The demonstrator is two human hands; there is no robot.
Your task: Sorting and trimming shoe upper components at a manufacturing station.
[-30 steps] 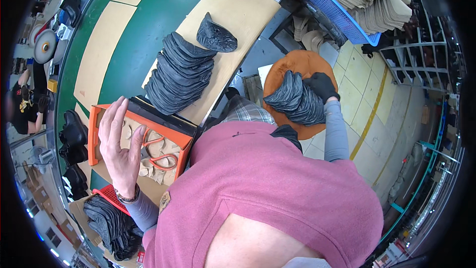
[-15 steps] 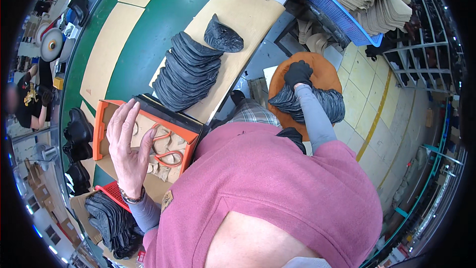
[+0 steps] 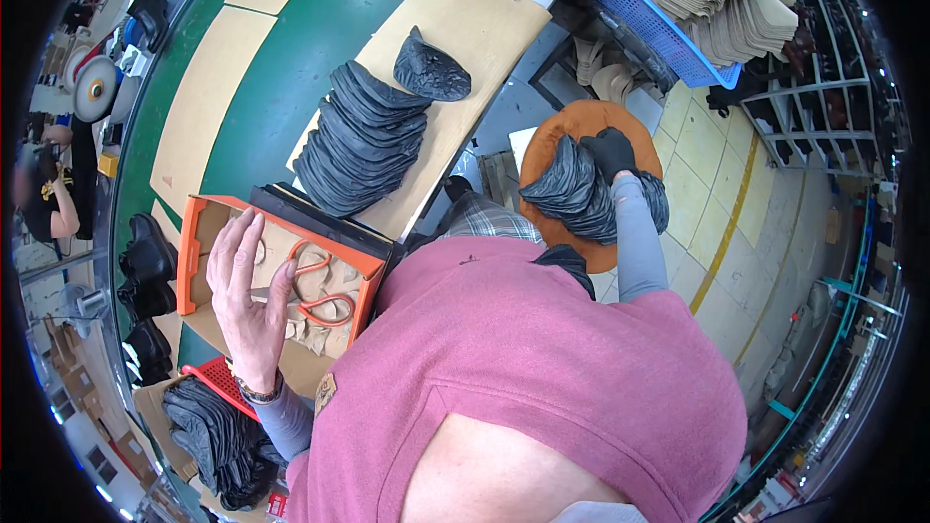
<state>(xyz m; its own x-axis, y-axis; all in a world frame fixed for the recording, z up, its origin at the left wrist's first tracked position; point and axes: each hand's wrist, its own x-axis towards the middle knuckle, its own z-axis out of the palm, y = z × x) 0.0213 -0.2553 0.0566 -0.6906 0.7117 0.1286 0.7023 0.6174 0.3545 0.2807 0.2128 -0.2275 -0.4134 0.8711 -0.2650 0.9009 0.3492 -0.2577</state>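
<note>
My bare left hand [image 3: 244, 295] hangs over an orange cardboard box [image 3: 186, 271], fingers stretched and thumb apart, holding nothing. Inside the box lie orange-handled scissors [image 3: 325, 308] and crumpled brown paper scraps. On my right, my black-gloved right hand [image 3: 612, 151] has its fingers closed at the edge of a wrinkled black leather shoe piece [image 3: 567, 169], which stands up from a pile of similar pieces [image 3: 593, 223]. That pile lies on a round brown padded seat [image 3: 562, 124]. The glove partly hides the gripped edge.
A row of black pieces [image 3: 363, 140] and a single one [image 3: 431, 68] lie on a tan board [image 3: 484, 15]. Black shoes [image 3: 145, 252] stand at the left. A blue basket [image 3: 659, 24] holds beige sheets. More black pieces [image 3: 213, 436] fill a carton. Another person [image 3: 58, 199] is far left.
My right hand has moved right across the pile. A black piece now stands up beside its fingers. My left hand stays nearly still over the box.
</note>
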